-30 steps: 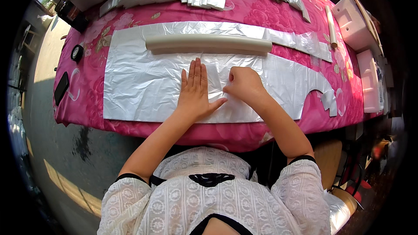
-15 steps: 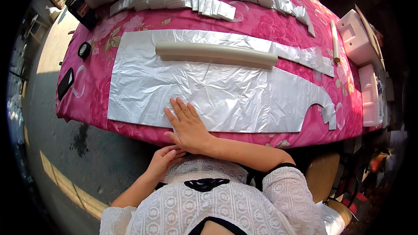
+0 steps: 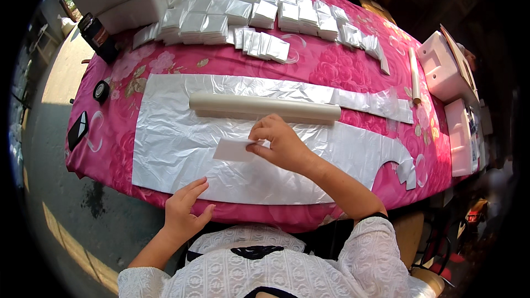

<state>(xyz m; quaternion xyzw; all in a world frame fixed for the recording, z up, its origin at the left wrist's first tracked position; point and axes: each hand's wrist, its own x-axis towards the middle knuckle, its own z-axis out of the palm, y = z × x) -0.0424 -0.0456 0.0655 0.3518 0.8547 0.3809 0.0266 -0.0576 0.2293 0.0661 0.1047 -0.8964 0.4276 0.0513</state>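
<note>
A large silvery-white plastic bag [image 3: 309, 178] lies flat and crinkled, its handle strips stretching right. Along its upper half rests a pale beige tube [image 3: 265, 106]. My right hand [image 3: 279, 142] pinches one short end of a stiff white rectangular piece, like a card [image 3: 232, 150], held above the bag's middle. Whether it is a card or a small folded packet I cannot tell. By the near edge of the bag my left hand [image 3: 187, 208] is open, fingers apart, thumb raised, holding nothing.
Several stacks of small silvery-white packets [image 3: 205, 25] line the far side of the pink flowered tablecloth [image 3: 215, 66]. A dark jar [image 3: 99, 37], a black tape roll [image 3: 101, 91] and a phone [image 3: 78, 131] sit left. A thin tube [image 3: 414, 77] and white foam boxes [image 3: 446, 66] stand right.
My right hand has lifted off the bag and moved up and right; it now holds the white piece. My left hand has come out to the bag's near edge and opened. The view has shifted.
</note>
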